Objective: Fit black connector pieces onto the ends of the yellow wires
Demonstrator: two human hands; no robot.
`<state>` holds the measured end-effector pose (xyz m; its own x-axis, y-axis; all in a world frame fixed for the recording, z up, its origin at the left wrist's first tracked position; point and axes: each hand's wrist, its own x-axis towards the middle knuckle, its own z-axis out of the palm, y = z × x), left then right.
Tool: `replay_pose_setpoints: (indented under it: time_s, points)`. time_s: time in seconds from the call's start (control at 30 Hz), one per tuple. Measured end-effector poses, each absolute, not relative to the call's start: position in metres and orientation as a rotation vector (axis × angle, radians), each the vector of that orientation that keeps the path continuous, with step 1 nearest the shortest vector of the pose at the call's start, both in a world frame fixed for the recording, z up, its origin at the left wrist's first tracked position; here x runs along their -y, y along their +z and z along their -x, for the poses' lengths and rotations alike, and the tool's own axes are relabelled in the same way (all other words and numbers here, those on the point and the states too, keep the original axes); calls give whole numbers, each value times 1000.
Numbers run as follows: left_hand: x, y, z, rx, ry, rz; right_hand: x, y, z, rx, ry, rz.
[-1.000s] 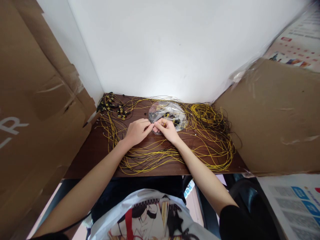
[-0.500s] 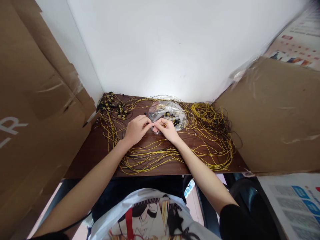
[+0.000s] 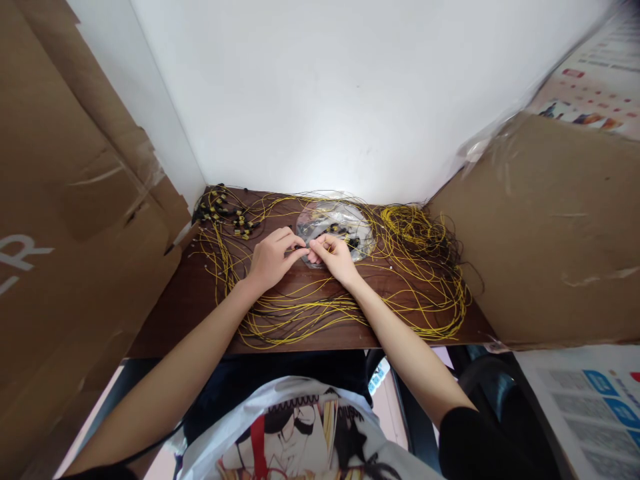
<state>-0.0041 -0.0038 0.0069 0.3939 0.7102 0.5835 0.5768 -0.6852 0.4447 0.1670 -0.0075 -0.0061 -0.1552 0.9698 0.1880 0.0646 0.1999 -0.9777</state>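
Observation:
My left hand (image 3: 275, 257) is closed in a pinch, thumb against fingertips, at a tiny dark piece too small to name. Facing it, my right hand (image 3: 335, 259) is pinched too, its fingertips almost touching those of the left. A bit of yellow wire shows between the right fingers. Both hands are over the near side of a clear plastic bag (image 3: 367, 230), where small black and yellow connectors (image 3: 336, 229) lie. Loose yellow and black wires (image 3: 310, 310) run across the brown tabletop (image 3: 175, 320) beneath my wrists.
More connectors (image 3: 243, 225) lie heaped at the back left. A tangled wire bundle (image 3: 417, 227) fills the back right. Cardboard panels (image 3: 90, 200) wall in both sides, and a white wall (image 3: 320, 100) rises behind. A pointed dark-tipped tool (image 3: 177, 239) sticks out by the left panel.
My left fingertips have parted slightly from the right ones, with a small dark piece now showing between. Both hands otherwise keep nearly the same place.

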Motion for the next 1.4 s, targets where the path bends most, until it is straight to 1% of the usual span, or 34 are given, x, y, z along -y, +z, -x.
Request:
replay_pose_setpoints:
  time_s: [0.47,0.77,0.97,1.2,1.4]
  points:
    - [1,4,5,-1170,1189,-2453,8,-4,-167,1477,1140,1078]
    - [1,4,6,-1167,1164,-2466,6,-10,-171,1673,850,1204]
    - [0,3,6,-1162,1155,-2471,9,-7,-170,1754,750,1238]
    - [0,4,5,-1166,1142,-2489,12,-2,-169,1713,734,1218]
    - [1,6,5,-1186,1121,-2487,9,-8,-172,1520,790,1257]
